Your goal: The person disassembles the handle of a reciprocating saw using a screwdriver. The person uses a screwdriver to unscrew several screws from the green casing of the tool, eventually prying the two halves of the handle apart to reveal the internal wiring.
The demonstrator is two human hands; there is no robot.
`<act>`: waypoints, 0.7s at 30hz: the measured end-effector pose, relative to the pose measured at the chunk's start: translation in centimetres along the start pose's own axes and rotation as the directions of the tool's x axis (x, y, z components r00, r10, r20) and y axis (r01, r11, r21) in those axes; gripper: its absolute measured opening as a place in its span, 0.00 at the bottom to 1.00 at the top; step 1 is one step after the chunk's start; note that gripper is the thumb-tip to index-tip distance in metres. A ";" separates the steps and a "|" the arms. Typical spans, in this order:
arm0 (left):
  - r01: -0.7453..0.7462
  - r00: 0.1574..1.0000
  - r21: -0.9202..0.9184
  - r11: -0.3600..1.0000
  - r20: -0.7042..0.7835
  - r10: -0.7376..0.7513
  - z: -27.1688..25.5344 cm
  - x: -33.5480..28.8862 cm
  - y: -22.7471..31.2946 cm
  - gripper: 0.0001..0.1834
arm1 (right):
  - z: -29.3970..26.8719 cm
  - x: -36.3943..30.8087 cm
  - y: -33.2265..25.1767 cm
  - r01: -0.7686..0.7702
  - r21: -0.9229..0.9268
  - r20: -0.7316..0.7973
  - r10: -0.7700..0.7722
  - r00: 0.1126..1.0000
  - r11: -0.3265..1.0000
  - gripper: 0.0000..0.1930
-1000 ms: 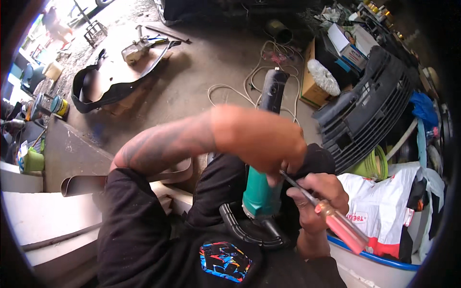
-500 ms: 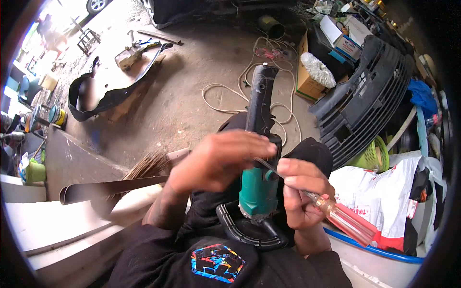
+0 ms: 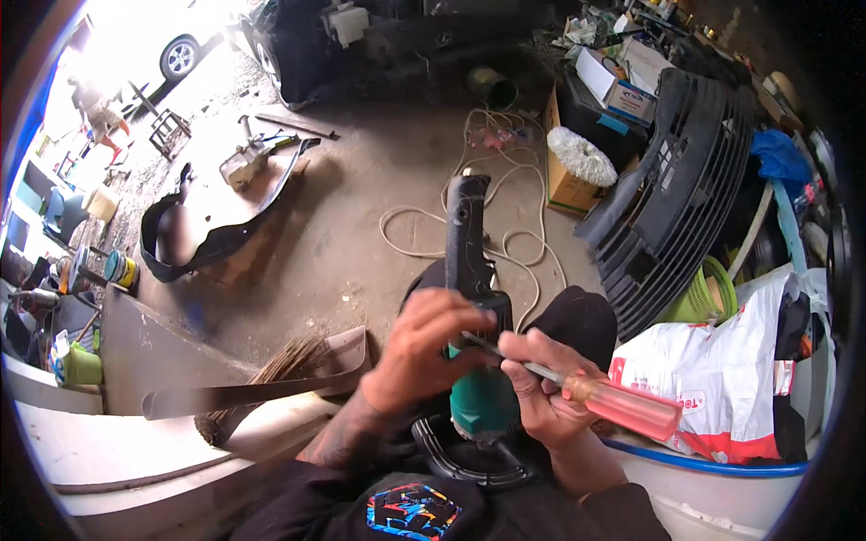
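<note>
A teal and black corded-type power tool (image 3: 484, 397) lies on my lap, its long black handle pointing away from me and a curved black ribbed bar (image 3: 465, 458) toward my belly. My right hand (image 3: 552, 383) grips a screwdriver (image 3: 627, 406) with a clear reddish handle, thumb and fingers pinching along its shaft. The shaft points left across the tool's body. My left hand (image 3: 424, 347) is over the tool's left side, fingers bent and thumb apart from them, with the screwdriver's tip between. Whether it touches the tip or the housing I cannot tell.
A dustpan (image 3: 347, 361) and a broom (image 3: 280, 374) lie at left by a white ledge. Pale cable (image 3: 541, 236) loops on the floor ahead. At right are a black car grille (image 3: 677, 198), a cardboard box (image 3: 568, 191) with a fluffy white pad, and a white bag (image 3: 695, 370). A person (image 3: 99, 113) stands far left.
My left hand has gone from a flatter, blurred pose to bent fingers around the screwdriver's tip. My right hand still holds the screwdriver. The view has shifted, and the tool sits lower in it.
</note>
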State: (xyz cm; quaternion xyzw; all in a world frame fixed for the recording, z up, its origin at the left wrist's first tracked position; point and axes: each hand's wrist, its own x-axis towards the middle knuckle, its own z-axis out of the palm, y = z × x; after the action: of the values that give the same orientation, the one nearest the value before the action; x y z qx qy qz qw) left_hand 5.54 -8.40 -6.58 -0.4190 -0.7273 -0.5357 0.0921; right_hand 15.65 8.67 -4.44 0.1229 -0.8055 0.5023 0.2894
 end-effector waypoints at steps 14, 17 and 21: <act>0.151 0.966 0.044 0.988 0.203 -0.157 -2.3 -1.0 -0.7 0.40 | -1.7 0.0 -1.0 -0.031 0.371 0.088 -0.002 0.996 0.928 0.19; 0.151 0.964 0.069 0.986 0.211 -0.162 -2.4 -0.9 -0.9 0.39 | -2.9 -0.4 -1.9 0.025 0.515 -0.044 -0.003 0.999 0.857 0.19; 0.131 0.965 0.118 0.984 0.214 -0.154 -2.3 -0.7 -0.7 0.38 | -5.0 -0.8 -0.7 0.066 0.202 -0.222 -0.020 0.975 0.977 0.15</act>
State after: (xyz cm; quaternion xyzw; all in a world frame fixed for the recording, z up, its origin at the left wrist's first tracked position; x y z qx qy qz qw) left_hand 4.75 -10.80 -6.47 -0.4176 -0.7879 -0.4525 -0.0072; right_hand 18.40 12.66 -2.74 0.1139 -0.7089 0.5880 0.3725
